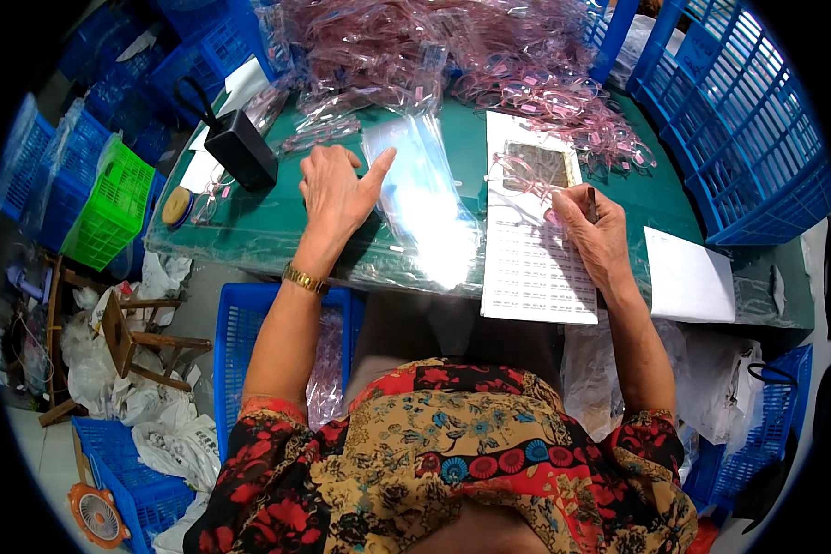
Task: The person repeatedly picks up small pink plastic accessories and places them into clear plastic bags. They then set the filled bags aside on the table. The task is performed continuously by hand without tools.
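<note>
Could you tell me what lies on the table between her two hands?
In the head view, clear plastic sleeves lie between the left hand and right hand, beside a white label sheet.

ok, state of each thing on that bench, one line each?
left hand: flat on the table, index finger on the clear bags
clear bags: stacked flat, empty
right hand: pinching a small dark tool on the sticker sheet
sticker sheet: flat, overhanging the table edge
pink glasses: lying unbagged on the sheet
black box: closed
</note>
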